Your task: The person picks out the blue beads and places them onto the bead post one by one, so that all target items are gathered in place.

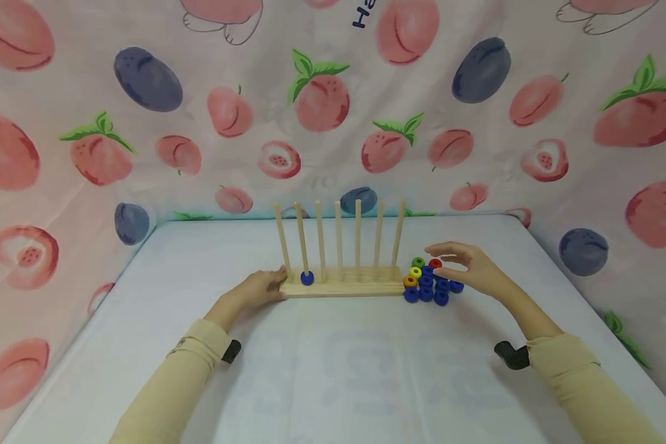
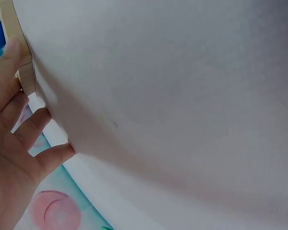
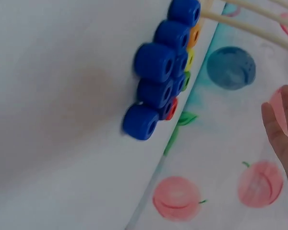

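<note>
A wooden peg stand (image 1: 346, 290) with a row of several upright pegs stands on the table. One blue bead (image 1: 307, 279) sits at the foot of its second peg from the left. My left hand (image 1: 262, 287) grips the left end of the base, its thumb (image 2: 8, 60) lying on the wood in the left wrist view. Beside the right end are several blue beads (image 1: 426, 295), plus an orange bead (image 1: 410, 282), a yellow bead (image 1: 415, 272), a green bead (image 1: 418, 263) and a red bead (image 1: 435, 263). Above these hovers my right hand (image 1: 475, 269), fingers and thumb apart, holding nothing.
A white cloth (image 1: 344, 364) covers the table. Behind it and at both sides hangs a fruit-printed curtain (image 1: 333, 154). In the right wrist view, the blue beads (image 3: 153, 62) stand close together near the table's far edge.
</note>
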{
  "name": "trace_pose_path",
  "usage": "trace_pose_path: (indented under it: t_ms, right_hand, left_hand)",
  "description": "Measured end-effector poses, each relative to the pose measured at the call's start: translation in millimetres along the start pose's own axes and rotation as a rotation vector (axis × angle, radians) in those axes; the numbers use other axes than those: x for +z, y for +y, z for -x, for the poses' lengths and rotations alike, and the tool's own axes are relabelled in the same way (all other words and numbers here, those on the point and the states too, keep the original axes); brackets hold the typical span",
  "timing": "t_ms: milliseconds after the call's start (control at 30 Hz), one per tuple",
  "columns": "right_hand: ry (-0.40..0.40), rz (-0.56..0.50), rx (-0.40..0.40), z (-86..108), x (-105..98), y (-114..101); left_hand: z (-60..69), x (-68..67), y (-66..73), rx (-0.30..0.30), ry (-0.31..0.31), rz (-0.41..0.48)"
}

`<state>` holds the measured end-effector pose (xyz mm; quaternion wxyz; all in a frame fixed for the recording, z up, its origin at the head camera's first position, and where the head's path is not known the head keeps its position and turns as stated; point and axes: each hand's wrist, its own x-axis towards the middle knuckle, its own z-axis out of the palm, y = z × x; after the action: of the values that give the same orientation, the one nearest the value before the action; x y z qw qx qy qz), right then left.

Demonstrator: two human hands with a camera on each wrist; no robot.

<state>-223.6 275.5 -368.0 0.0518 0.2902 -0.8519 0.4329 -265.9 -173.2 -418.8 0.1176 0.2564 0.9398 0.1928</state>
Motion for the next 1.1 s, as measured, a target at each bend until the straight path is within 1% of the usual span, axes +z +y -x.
trace_pose_path:
  t_ms: [100, 233, 333, 433, 667, 833, 933, 1100]
  right_hand:
    - [-0.02, 0.019, 0.037, 5.6, -6.0, 5.9]
    - [-0.015, 0.045, 0.081, 11.0, -10.2, 12.6]
    - [-0.009, 0.047, 0.083, 14.6, -12.7, 16.8]
    - [-0.02, 0.047, 0.078, 17.8, -14.8, 21.0]
    - [-0.088, 0.131, 0.126, 23.5, -16.1, 31.3]
    - [-0.141, 0.122, 0.127, 24.5, -14.5, 36.0]
    - [-0.158, 0.127, 0.154, 26.1, -15.1, 37.8]
    - [-0.165, 0.182, 0.23, 31.4, -20.6, 41.9]
  left_hand:
    - [0.0, 0.7, 0.4, 0.008, 0.004, -0.001]
    - [-3.1, -1.4, 0.1, 0.017, 0.002, 0.009]
    - [-5.2, -1.3, 0.0, 0.033, 0.001, 0.015]
    - [-5.1, 0.4, -0.4, 0.034, -0.001, 0.005]
    - [-1.4, 2.4, -0.2, -0.008, -0.005, -0.013]
    - [1.3, -1.7, -0.5, -0.028, -0.008, -0.026]
    - [1.9, -3.2, 0.1, -0.021, -0.012, -0.025]
    - [-1.6, -0.6, 2.3, 0.007, -0.011, -0.011]
